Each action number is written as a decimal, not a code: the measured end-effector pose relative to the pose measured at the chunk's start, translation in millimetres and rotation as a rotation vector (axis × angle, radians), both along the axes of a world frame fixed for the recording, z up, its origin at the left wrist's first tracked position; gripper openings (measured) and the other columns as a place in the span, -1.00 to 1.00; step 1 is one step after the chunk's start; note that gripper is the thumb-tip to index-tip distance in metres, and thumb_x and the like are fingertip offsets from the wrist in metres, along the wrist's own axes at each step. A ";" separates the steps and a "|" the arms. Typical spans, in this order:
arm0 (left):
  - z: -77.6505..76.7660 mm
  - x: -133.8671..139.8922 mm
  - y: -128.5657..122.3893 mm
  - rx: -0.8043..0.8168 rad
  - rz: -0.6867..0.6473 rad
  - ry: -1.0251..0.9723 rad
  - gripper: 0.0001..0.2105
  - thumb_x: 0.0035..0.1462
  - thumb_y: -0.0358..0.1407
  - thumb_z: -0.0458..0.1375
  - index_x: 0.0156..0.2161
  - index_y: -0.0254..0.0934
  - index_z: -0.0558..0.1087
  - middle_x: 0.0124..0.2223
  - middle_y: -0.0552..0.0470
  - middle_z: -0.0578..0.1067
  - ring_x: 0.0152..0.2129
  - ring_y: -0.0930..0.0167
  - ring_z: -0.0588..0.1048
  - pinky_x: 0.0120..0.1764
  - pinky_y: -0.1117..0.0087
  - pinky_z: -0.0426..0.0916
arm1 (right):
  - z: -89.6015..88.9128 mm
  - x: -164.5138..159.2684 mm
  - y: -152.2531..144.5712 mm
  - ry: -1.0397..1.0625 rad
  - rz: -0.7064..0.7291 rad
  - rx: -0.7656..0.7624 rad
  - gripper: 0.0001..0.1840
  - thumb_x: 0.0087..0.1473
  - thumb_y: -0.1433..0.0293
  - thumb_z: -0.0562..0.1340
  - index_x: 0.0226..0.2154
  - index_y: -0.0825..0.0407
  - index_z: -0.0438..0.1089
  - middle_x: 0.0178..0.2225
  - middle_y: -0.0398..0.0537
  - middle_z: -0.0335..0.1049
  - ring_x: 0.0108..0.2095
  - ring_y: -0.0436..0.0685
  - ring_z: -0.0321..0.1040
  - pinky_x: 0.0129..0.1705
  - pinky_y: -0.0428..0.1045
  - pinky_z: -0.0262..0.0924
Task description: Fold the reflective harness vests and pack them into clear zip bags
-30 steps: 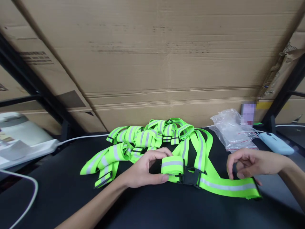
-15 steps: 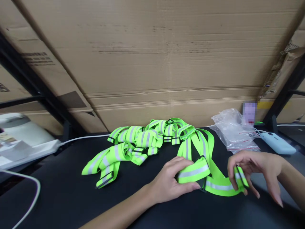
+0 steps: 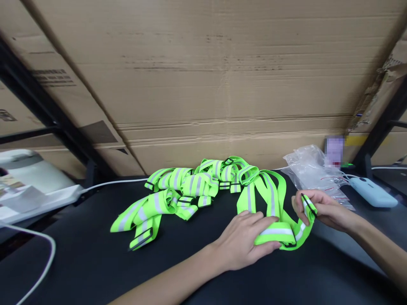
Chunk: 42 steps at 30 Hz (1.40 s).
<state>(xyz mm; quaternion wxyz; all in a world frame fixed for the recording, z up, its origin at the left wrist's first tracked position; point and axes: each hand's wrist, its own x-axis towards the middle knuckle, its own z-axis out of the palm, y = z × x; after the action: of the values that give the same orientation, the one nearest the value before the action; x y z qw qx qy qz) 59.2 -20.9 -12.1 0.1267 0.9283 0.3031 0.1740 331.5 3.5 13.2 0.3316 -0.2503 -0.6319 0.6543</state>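
Note:
Neon-green reflective straps with silver stripes and black buckles lie across the black tabletop. At centre right, my left hand [image 3: 246,241] is closed around a folded section of one reflective strap [image 3: 276,237], thumb in front and fingers over the top. My right hand [image 3: 318,207] pinches the buckled end of the same strap, lifted a little above the table. Between the hands the strap curves as a loose band. Two lengths of strap run back from my left hand to the pile of reflective straps [image 3: 193,184], where several are bundled.
Clear plastic bags [image 3: 313,169] lie at the back right beside a light-blue device [image 3: 372,192] with a white cable. A cardboard wall [image 3: 216,84] stands behind the table. At the left are a white power strip [image 3: 47,203] and a pale rounded container [image 3: 38,169].
My right hand has moved up and left with the strap end and closed its fingers on it. My left hand has shifted right with the folded section.

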 end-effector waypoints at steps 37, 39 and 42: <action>-2.1 -47.1 -2.5 0.118 -0.037 -0.383 -0.60 0.05 -0.27 0.33 -0.07 -0.21 0.26 -0.25 0.03 0.41 -0.39 0.40 0.41 -0.37 0.42 0.35 | -5.6 -77.4 10.9 -0.305 0.315 -0.031 -0.64 0.22 0.25 0.32 -0.04 -0.03 0.21 -0.43 -0.28 0.30 -0.61 -0.18 0.10 -0.64 -0.27 -0.09; -0.1 -46.5 -3.0 0.173 -0.091 -0.365 -0.63 0.14 -0.22 0.29 0.01 -0.22 0.32 -0.19 -0.04 0.43 -0.36 0.38 0.43 -0.35 0.41 0.37 | -10.6 -78.9 10.5 -0.290 0.277 -0.001 -0.65 0.21 0.25 0.33 -0.09 -0.02 0.18 -0.46 -0.30 0.28 -0.58 -0.16 0.09 -0.61 -0.25 -0.13; 0.9 -45.1 -2.4 0.156 -0.081 -0.315 -0.61 0.22 -0.20 0.24 0.12 -0.20 0.38 -0.14 -0.08 0.43 -0.35 0.39 0.45 -0.33 0.40 0.40 | -15.1 -78.8 7.7 -0.242 0.235 0.013 -0.64 0.19 0.26 0.35 -0.12 0.00 0.19 -0.44 -0.29 0.28 -0.57 -0.17 0.04 -0.58 -0.22 -0.12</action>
<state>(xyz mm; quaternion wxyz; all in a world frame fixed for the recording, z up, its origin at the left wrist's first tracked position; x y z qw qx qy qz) 14.1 -23.3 -11.2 0.1071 0.9080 0.2275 0.3351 252.8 11.2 -1.9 0.1759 -0.2495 -0.6964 0.6495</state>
